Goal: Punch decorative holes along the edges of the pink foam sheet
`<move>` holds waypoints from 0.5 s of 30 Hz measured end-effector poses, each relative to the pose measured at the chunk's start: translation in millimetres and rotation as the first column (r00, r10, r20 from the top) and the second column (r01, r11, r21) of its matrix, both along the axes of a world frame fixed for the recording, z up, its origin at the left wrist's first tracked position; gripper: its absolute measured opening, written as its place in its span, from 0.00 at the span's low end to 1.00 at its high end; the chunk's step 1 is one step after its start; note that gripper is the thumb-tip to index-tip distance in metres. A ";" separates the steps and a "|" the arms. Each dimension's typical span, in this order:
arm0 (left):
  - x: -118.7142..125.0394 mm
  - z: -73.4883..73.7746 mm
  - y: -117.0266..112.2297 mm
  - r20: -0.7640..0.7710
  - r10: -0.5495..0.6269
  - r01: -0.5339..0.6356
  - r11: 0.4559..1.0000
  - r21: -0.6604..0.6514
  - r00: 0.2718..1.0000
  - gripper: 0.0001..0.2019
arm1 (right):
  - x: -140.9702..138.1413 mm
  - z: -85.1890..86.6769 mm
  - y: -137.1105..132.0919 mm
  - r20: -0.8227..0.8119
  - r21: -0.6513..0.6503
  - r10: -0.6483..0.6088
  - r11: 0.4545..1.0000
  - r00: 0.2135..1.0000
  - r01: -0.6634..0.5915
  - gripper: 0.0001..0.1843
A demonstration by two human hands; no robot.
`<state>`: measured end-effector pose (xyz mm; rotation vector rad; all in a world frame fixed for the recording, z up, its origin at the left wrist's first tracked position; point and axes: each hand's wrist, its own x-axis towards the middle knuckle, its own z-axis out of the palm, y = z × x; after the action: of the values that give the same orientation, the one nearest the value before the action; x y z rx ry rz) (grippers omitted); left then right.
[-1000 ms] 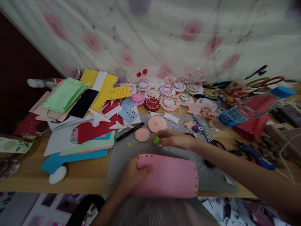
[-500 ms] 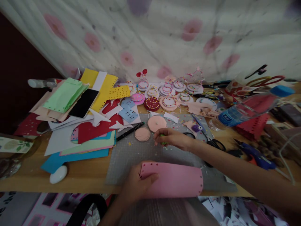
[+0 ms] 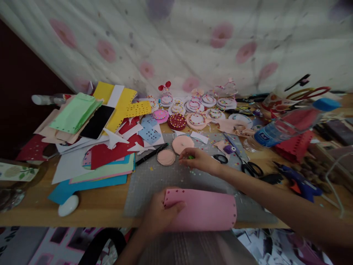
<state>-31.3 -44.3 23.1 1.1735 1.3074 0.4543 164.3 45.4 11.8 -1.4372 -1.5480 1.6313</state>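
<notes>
My left hand (image 3: pixel 162 213) grips the left end of a pink foam or paper sheet (image 3: pixel 204 209) between thumb and fingers. Small punched holes run along both ends of this sheet, which is held over the front of the grey cutting mat (image 3: pixel 146 195). Farther back, my right hand (image 3: pixel 197 160) is closed around a small green object (image 3: pixel 191 157), mostly hidden by the fingers. Just beyond those fingers lies a peach disc (image 3: pixel 182 144) with a mark in its centre. A second peach disc (image 3: pixel 166 157) with a thin ring on it is to the left.
Coloured paper, a phone (image 3: pixel 97 122) and a black pen (image 3: pixel 151 154) are at left. Several beaded discs line the back. Scissors (image 3: pixel 250 168), a plastic bottle (image 3: pixel 292 127) and a blue glue gun (image 3: pixel 299 182) lie at right. A white oval object (image 3: pixel 68 205) sits near the front edge.
The view has shifted slightly. My right hand stays near the peach discs with the green object, its fingers slightly repositioned. My left hand still holds the pink sheet in nearly the same place.
</notes>
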 end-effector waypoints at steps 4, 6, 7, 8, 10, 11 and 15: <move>0.0 -1.4 0.2 -0.020 0.021 -0.021 1.000 0.005 1.000 0.13 | 4.3 -1.5 1.7 0.009 0.023 0.002 1.000 1.000 -0.002 0.13; -0.4 -2.3 0.9 -0.024 0.019 -0.019 1.000 0.008 1.000 0.13 | 5.3 -3.8 2.4 0.016 0.039 -0.004 0.999 1.000 0.003 0.13; -0.9 -2.8 1.3 -0.018 0.018 -0.017 1.000 0.015 1.000 0.13 | 5.1 -5.1 2.5 0.021 0.046 -0.007 0.999 1.000 0.006 0.12; -1.6 -3.4 1.7 -0.009 0.019 -0.019 0.999 0.025 1.000 0.13 | 4.6 -6.1 2.3 0.025 0.053 -0.010 0.999 1.000 0.009 0.12; -3.4 -4.3 2.4 0.012 0.031 -0.031 0.998 0.052 0.999 0.13 | 2.9 -6.4 0.9 0.027 0.065 -0.017 0.998 0.999 0.016 0.12; -4.5 -4.4 2.7 0.019 0.042 -0.043 0.997 0.063 0.999 0.14 | 2.2 -5.2 -0.1 0.022 0.070 -0.018 0.997 1.000 0.017 0.12; -9.9 -1.6 4.2 -0.001 0.082 -0.081 0.994 0.078 0.997 0.15 | 4.3 10.0 -4.9 -0.050 0.069 0.055 0.996 0.997 -0.051 0.10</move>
<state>-41.2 -40.1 21.6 1.1895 1.3551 0.5672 168.6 40.5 21.8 -1.3190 -1.6086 1.6179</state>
